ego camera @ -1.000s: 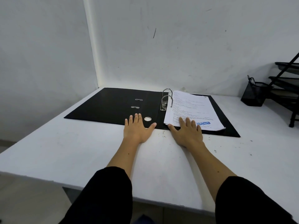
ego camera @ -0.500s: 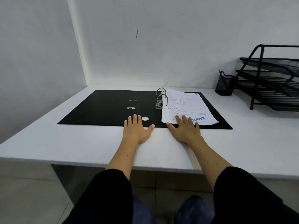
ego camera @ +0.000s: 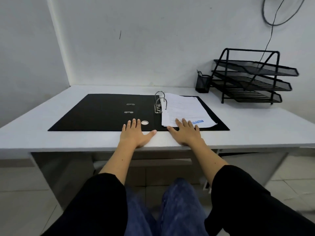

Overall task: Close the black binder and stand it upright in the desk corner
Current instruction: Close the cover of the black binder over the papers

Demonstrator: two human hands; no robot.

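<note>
The black binder (ego camera: 102,113) lies open and flat on the white desk (ego camera: 255,126), its left cover spread toward the wall corner. Two metal rings (ego camera: 160,101) stand up at its spine. A stack of white papers (ego camera: 184,109) with a blue stamp rests on its right half. My left hand (ego camera: 136,133) lies flat, palm down, with its fingertips on the binder's near edge beside a round spine hole. My right hand (ego camera: 185,133) lies flat too, its fingers over the papers' near edge. Neither hand grips anything.
A black mesh pen cup (ego camera: 202,83) and a black three-tier mesh paper tray (ego camera: 252,80) stand at the back right against the wall. The desk corner (ego camera: 71,87) where the two walls meet is at the back left. A cable hangs on the wall above the tray.
The head camera has pulled back and tilted down, so the desk's front edge, my legs and more of the tray now show. Both hands stay flat at the binder's near edge.
</note>
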